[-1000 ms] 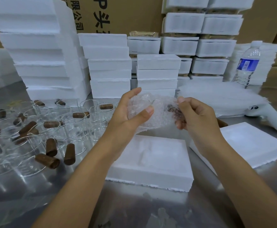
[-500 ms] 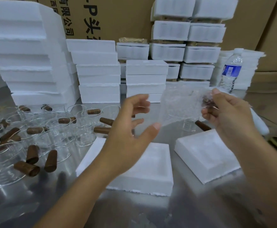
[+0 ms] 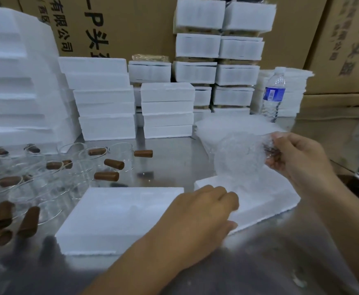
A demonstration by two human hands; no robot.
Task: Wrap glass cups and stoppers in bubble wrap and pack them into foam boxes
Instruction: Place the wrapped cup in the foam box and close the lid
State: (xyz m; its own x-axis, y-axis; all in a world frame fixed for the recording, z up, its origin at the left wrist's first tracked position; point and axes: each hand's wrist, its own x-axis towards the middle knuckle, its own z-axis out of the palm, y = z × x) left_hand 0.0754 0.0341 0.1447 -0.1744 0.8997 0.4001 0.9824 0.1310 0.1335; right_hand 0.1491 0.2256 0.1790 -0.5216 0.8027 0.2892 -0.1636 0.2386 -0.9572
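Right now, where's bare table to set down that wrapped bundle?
Bare steel between the foam stack, the near foam box and the right foam piece; also the near table edge. Left is crowded: glass cups, stoppers.

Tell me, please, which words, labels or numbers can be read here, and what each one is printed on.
"有限公司": small black print running down the cardboard carton behind the foam boxes.
"P头": large black print on the same carton; the next character is cut off by the foam.
Right-hand carton: print too blurred to read.
Water bottle: blue label too small to read.
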